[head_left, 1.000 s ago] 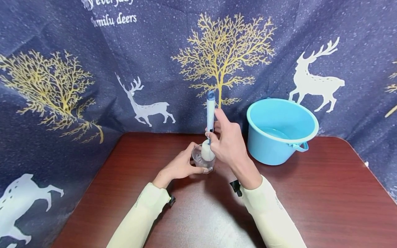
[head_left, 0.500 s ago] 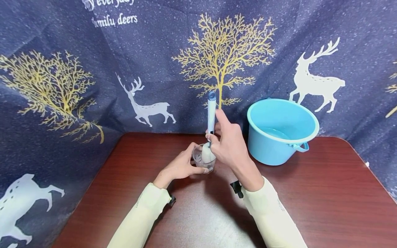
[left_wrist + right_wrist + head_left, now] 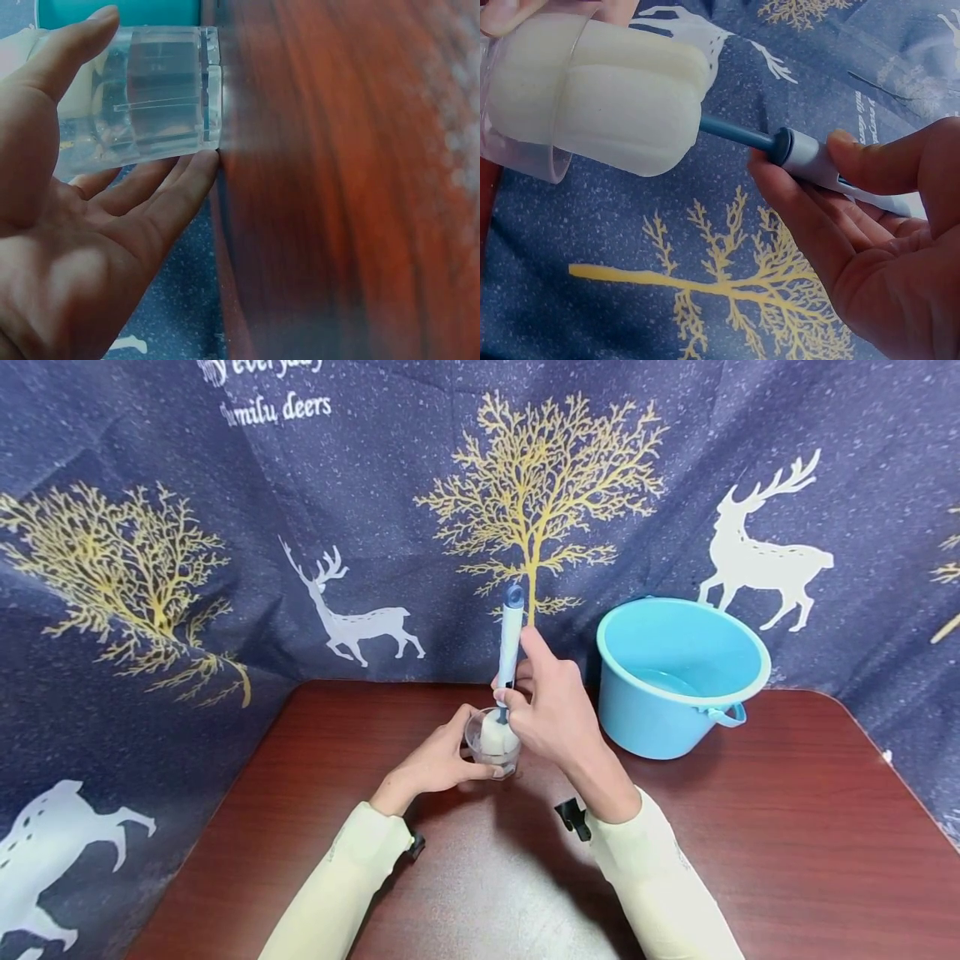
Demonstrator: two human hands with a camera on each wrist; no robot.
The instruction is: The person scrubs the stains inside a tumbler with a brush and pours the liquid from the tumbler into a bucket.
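A clear cup (image 3: 161, 97) stands on the table, its base against the wood in the left wrist view. My left hand (image 3: 435, 762) holds it around the side, thumb on one side and fingers on the other. A sponge cup brush (image 3: 510, 643) is in my right hand (image 3: 551, 706), pinched between thumb and fingers low on its light blue handle. Its white sponge head (image 3: 630, 97) sits partly inside the cup, with part of it above the rim in the right wrist view. The brush leans slightly, its ringed top end up.
To the right of my hands a light blue bucket (image 3: 652, 727) stands at the back of the reddish-brown table (image 3: 787, 843), with what looks like water inside. A dark blue cloth (image 3: 360, 460) printed with deer and trees hangs behind the table.
The brush handle has tilted a little and its sponge has shifted about within the cup. My left hand and the cup have stayed nearly still.
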